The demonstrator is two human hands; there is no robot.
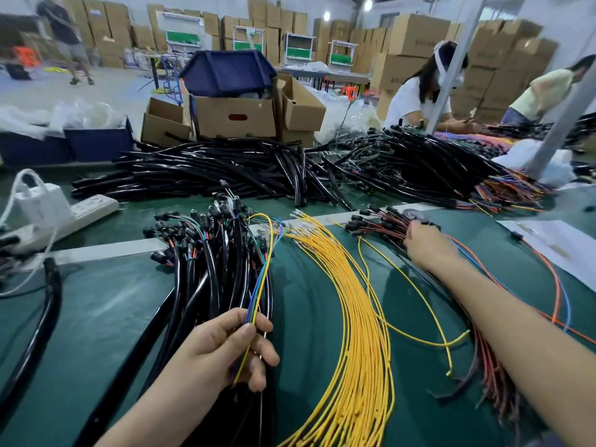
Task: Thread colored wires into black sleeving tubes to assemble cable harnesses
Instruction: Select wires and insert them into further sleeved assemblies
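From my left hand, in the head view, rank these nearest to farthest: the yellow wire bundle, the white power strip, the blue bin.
1. The yellow wire bundle, just right of the left hand, which grips a few coloured wires.
2. The white power strip, farther off toward the table's left edge.
3. The blue bin, far back atop a cardboard box.

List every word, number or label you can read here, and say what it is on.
Nothing here is clear enough to quote.
Cardboard boxes stacked at the back: dark printing on the sides, too blurred to read.
White sheet at the right edge: faint marks, too small to read.
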